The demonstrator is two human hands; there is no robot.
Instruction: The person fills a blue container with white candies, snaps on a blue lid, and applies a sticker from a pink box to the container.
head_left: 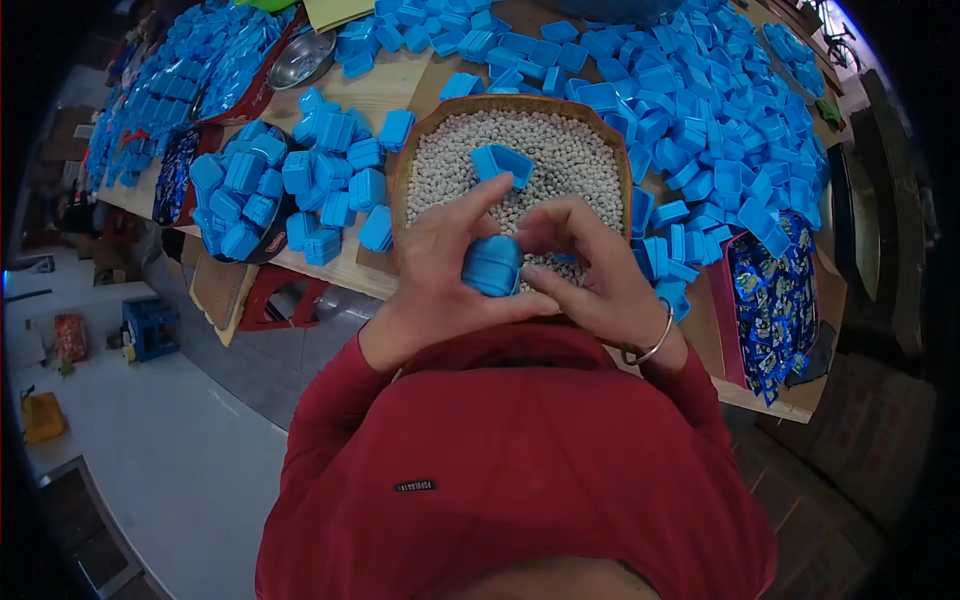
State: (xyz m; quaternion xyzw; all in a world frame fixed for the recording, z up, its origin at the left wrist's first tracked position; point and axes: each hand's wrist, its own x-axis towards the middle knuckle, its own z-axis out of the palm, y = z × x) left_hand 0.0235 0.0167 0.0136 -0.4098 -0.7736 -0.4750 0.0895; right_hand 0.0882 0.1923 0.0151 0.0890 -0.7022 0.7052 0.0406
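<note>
My left hand is closed around a small blue plastic box, whose lid seam shows along its side. My right hand is at the box's right side, its curled thumb and index finger apart, with white beads visible between them. The right thumb tip comes close to the left thumb. Both hands are over the near part of a shallow tray filled with small round white beads. An open blue box half rests on the beads just beyond my left fingertips.
Loose blue box halves are heaped at the right and back. Closed blue boxes lie left of the tray, beside a full bowl. A carton of blue packets stands at the right edge. A metal bowl sits at the back left.
</note>
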